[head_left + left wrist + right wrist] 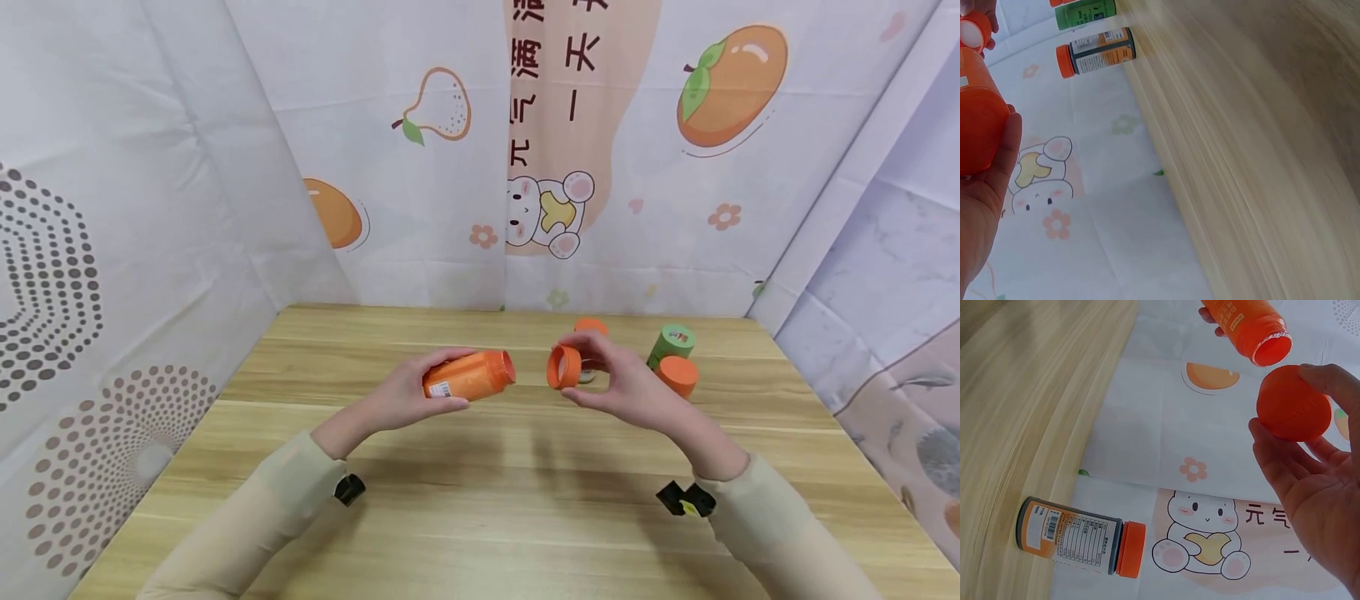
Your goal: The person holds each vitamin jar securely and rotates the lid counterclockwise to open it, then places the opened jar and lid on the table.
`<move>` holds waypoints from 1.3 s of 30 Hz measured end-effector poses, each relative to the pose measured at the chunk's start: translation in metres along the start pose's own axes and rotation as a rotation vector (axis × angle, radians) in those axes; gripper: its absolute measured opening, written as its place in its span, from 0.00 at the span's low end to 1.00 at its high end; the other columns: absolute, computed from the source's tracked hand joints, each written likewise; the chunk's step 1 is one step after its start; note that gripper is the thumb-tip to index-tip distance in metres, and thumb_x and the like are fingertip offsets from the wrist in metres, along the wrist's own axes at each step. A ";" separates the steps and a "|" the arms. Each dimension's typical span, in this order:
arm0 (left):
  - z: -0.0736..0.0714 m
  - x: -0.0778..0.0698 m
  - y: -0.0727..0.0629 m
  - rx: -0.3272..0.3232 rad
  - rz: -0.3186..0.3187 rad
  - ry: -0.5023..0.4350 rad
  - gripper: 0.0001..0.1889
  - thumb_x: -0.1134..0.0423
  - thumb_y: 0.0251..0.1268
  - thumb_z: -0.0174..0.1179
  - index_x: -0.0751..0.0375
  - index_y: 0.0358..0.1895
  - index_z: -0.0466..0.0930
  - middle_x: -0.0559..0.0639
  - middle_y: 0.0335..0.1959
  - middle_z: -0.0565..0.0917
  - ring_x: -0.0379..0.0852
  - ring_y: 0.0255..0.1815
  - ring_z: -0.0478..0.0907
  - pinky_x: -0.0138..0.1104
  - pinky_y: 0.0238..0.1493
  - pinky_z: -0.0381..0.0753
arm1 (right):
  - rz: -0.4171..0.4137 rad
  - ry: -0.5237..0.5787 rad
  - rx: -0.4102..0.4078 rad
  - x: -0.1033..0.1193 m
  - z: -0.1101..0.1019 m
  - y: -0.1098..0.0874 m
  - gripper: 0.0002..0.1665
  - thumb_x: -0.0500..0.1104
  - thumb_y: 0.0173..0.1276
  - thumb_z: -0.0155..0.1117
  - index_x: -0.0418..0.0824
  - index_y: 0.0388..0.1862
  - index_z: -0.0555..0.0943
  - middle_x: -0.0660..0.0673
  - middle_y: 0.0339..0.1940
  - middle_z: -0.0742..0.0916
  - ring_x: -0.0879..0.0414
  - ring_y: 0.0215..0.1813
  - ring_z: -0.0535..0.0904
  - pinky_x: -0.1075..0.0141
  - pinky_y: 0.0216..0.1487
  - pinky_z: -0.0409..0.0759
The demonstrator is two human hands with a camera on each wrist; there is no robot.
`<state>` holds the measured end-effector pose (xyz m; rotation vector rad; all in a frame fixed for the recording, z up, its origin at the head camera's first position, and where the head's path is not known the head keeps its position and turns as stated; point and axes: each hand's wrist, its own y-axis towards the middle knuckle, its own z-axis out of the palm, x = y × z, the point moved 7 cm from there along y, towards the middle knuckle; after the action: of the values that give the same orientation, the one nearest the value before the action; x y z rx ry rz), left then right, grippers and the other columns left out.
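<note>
An orange bottle [468,377], its mouth uncovered, lies tilted sideways in my left hand [405,393], which grips it round the body. The mouth points right, toward my right hand [637,387]. Between thumb and fingers that hand holds an orange screw cap [564,367], its hollow side facing the bottle. A gap separates cap and bottle. In the right wrist view the cap [1294,404] shows its outer top, and the bottle [1249,328] shows its open rim. From the left wrist the bottle's base [982,131] is seen close up.
Behind my right hand stands a dark bottle with an orange cap [1130,550] and a printed label. Farther right are a green container [672,343] and another orange-capped container [678,375]. A printed curtain [420,208] hangs along the back edge of the wooden table [510,517].
</note>
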<state>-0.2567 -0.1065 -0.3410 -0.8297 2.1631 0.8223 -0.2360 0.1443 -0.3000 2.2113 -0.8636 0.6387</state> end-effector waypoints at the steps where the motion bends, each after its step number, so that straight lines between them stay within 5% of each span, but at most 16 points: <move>1: -0.002 0.000 -0.001 -0.006 -0.006 0.007 0.33 0.57 0.56 0.72 0.47 0.67 0.71 0.44 0.52 0.79 0.47 0.43 0.75 0.41 0.41 0.78 | 0.005 0.007 0.001 0.000 0.000 0.001 0.33 0.32 0.57 0.74 0.37 0.61 0.71 0.46 0.51 0.82 0.54 0.50 0.81 0.63 0.53 0.78; 9: -0.015 0.007 -0.010 -0.040 -0.073 0.038 0.33 0.56 0.56 0.72 0.49 0.67 0.72 0.46 0.53 0.79 0.48 0.41 0.75 0.42 0.39 0.78 | 0.023 -0.031 -0.003 -0.003 0.001 0.011 0.33 0.35 0.57 0.75 0.37 0.61 0.73 0.44 0.51 0.82 0.47 0.54 0.80 0.56 0.55 0.77; 16: -0.024 0.013 -0.016 -0.072 -0.096 0.020 0.32 0.59 0.56 0.72 0.51 0.65 0.72 0.48 0.48 0.80 0.51 0.40 0.74 0.42 0.39 0.78 | 0.010 -0.093 -0.015 -0.006 0.003 0.022 0.33 0.36 0.56 0.76 0.38 0.61 0.74 0.47 0.51 0.83 0.53 0.51 0.80 0.56 0.54 0.77; 27: -0.039 0.035 -0.034 -0.117 -0.162 -0.015 0.31 0.61 0.57 0.71 0.54 0.65 0.70 0.51 0.53 0.77 0.53 0.42 0.74 0.41 0.40 0.78 | -0.030 -0.042 -0.041 -0.013 0.011 0.044 0.33 0.33 0.55 0.76 0.35 0.59 0.74 0.42 0.51 0.82 0.51 0.51 0.79 0.55 0.53 0.78; 39: -0.053 0.043 -0.041 -0.158 -0.203 0.031 0.31 0.70 0.58 0.69 0.64 0.65 0.68 0.58 0.52 0.77 0.53 0.43 0.73 0.39 0.40 0.76 | -0.022 0.036 -0.001 -0.029 0.036 0.060 0.33 0.32 0.54 0.76 0.34 0.59 0.74 0.43 0.53 0.81 0.51 0.53 0.78 0.58 0.56 0.76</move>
<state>-0.2699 -0.1838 -0.3558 -1.1281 2.0188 0.8882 -0.2920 0.0961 -0.3176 2.1986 -0.8203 0.6654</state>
